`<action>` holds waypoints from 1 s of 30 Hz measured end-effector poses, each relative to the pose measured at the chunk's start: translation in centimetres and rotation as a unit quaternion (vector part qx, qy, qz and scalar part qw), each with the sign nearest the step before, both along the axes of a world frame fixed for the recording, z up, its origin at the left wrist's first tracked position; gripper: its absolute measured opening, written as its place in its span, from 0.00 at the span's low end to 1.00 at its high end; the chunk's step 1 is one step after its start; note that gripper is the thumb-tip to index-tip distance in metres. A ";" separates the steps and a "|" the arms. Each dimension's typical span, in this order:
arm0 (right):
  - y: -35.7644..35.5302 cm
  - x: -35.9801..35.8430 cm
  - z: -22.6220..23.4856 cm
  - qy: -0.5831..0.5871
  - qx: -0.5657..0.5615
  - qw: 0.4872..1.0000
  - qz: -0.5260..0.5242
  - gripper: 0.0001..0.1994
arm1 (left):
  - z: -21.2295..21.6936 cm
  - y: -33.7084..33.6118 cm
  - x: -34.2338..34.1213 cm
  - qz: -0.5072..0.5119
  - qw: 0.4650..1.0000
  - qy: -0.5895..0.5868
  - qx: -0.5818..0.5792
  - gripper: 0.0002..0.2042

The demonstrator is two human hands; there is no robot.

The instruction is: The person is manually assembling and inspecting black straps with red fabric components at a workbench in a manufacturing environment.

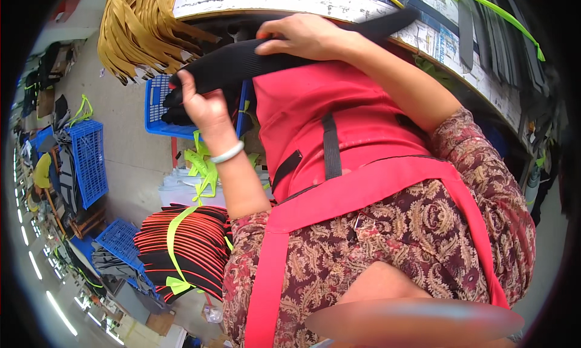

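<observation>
Black strip [227, 64] runs along the near edge of the surface [266, 0], one end pinched by the left hand [209, 109], its middle gripped by the right hand [305, 36], so a slackened left pinch could let that end sag toward the crate [168, 129] near the surface.

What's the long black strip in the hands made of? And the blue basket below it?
The black strip looks like matte fabric, maybe woven or knitted: fine ribs show. The blue basket is probably smooth plastic, with a solid rim and gridded side.
</observation>
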State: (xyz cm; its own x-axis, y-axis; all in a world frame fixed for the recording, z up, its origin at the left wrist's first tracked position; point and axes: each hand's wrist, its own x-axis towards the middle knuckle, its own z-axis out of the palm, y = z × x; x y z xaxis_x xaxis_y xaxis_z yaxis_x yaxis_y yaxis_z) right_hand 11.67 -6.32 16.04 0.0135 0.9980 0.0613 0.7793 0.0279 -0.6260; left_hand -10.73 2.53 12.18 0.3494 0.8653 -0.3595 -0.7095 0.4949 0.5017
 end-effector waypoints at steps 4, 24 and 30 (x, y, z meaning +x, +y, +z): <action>-0.5 0.7 -1.3 0.017 -0.077 0.996 0.048 0.17 | -3.2 -1.8 1.9 -0.017 0.998 0.042 0.032 0.14; -1.9 -2.1 -5.4 0.065 -0.096 0.993 0.018 0.16 | -5.7 -5.5 4.7 -0.055 0.992 0.109 0.046 0.09; -1.1 -3.5 -7.9 0.175 -0.010 0.983 -0.051 0.14 | -6.8 -6.0 6.0 0.003 0.988 0.145 0.047 0.10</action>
